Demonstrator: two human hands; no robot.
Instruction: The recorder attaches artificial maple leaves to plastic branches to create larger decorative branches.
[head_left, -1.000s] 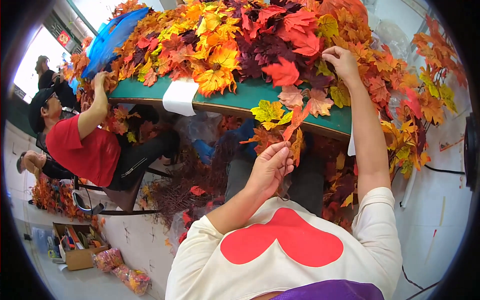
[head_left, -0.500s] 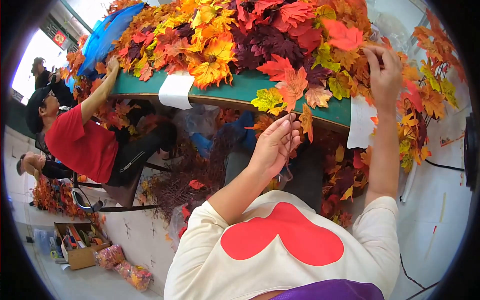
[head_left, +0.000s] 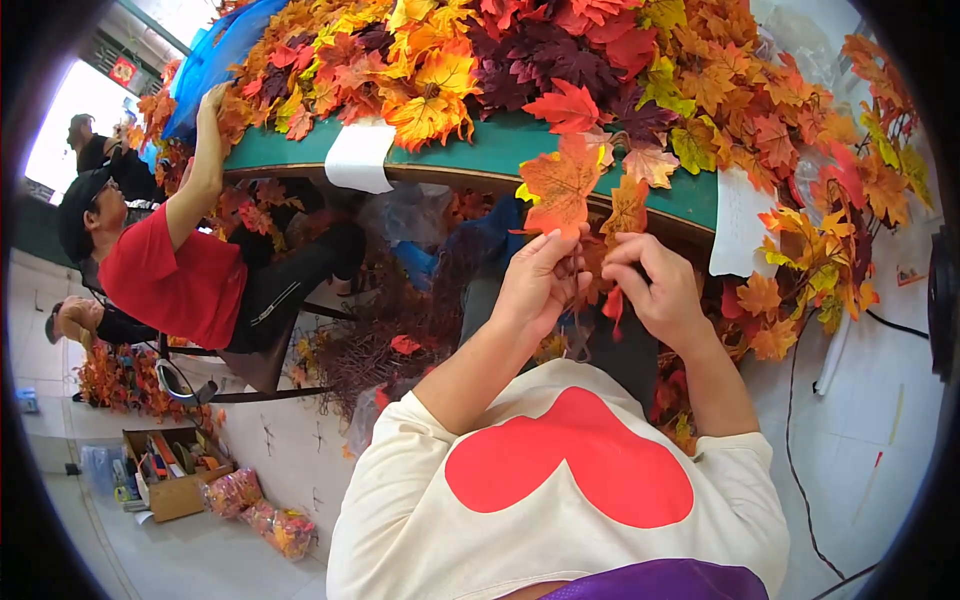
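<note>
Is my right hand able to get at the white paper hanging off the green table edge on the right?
Probably yes: the right hand is near the white paper, with nothing between them.

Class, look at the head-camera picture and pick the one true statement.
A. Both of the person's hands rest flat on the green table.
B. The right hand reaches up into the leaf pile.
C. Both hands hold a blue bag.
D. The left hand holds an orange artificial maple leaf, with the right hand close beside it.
D: the left hand pinches the orange maple leaf by its base below the green table edge, and the right hand works close beside it.
</note>
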